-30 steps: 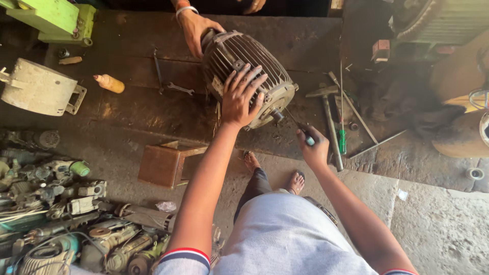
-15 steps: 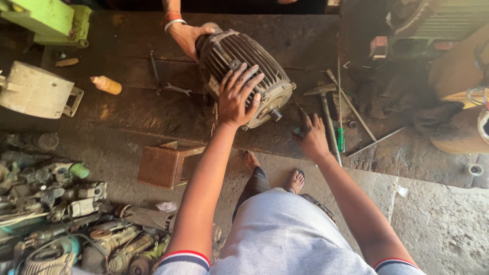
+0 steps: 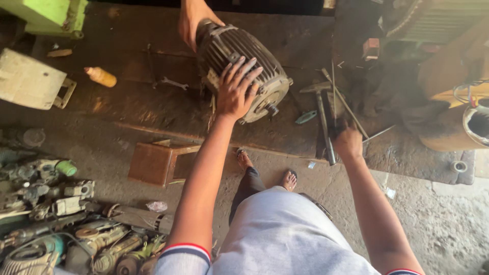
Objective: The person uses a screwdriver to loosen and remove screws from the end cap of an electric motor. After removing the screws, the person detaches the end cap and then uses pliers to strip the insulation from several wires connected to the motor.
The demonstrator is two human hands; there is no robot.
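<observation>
A: Where seen from above: motor (image 3: 244, 66), ribbed and grey, lying on its side on the counter (image 3: 127, 102), shaft end turned toward the near edge.

B: Left hand (image 3: 235, 91)?

A: Spread wide, palm flat on the ribbed casing near the end cover, fingers fanned; pressing, not gripping.

B: Right hand (image 3: 348, 143)?

A: Lowered among the tools to the right of the motor, knuckles up, fingers curled down over the dark bars; cannot tell whether closed on anything.

B: Nearby tools?

A: Hammer (image 3: 322, 119) just left of that hand, head away, handle toward the near edge; thin rods (image 3: 346, 107) crossing beside it; small green piece (image 3: 305, 117) between motor and hammer.

B: Other hand (image 3: 192, 20) at top?

A: Belonging to a second person across the counter, laid on the far end of the motor.

B: Left part of the counter?

A: Spanner (image 3: 173, 83) just left of the motor; orange bottle (image 3: 101, 77) farther left, lying on its side; pale box (image 3: 28, 80) at the edge; green machine (image 3: 46, 15) in the far corner.

B: Below the counter?

A: Rusty box (image 3: 153, 163) against the counter front; heap of old power tools (image 3: 61, 224) on the floor at lower left; feet (image 3: 267, 170) in sandals just beside the counter edge.

B: Far right?

A: Second motor (image 3: 473, 122), windings visible, well apart from the first.
</observation>
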